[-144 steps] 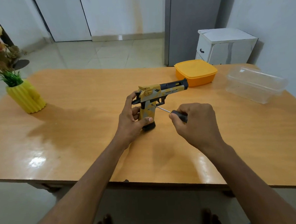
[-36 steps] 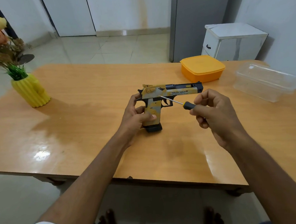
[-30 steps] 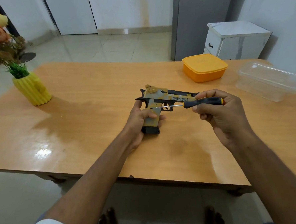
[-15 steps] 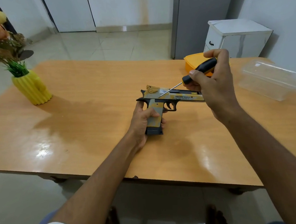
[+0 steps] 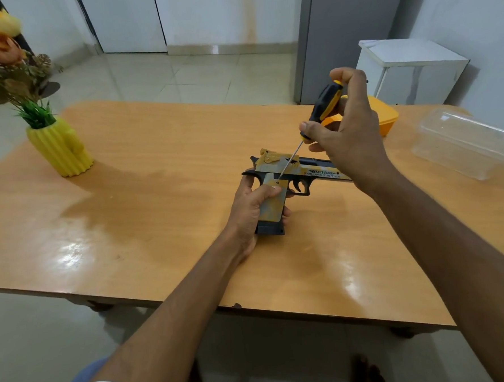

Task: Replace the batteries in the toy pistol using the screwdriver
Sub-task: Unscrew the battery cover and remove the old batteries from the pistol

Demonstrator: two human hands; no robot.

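Note:
A yellow and black toy pistol (image 5: 282, 171) lies tilted flat above the middle of the wooden table (image 5: 145, 203), barrel pointing right. My left hand (image 5: 250, 211) grips its handle, thumb across the yellow side panel. My right hand (image 5: 344, 126) holds a black and yellow screwdriver (image 5: 323, 103) steeply upright above the pistol. The thin metal shaft slants down to the left, and its tip meets the top of the handle panel beside my left thumb. My right wrist hides the front of the barrel.
A yellow ribbed vase with flowers (image 5: 60, 146) stands at the table's left. An orange lidded box (image 5: 385, 117) sits behind my right hand. A clear plastic container (image 5: 466, 145) lies at the right edge. A white cabinet (image 5: 411, 71) stands beyond the table.
My right hand lifted the screwdriver from level to steeply upright and brought its tip down onto the handle panel. My left hand tilted the pistol flatter.

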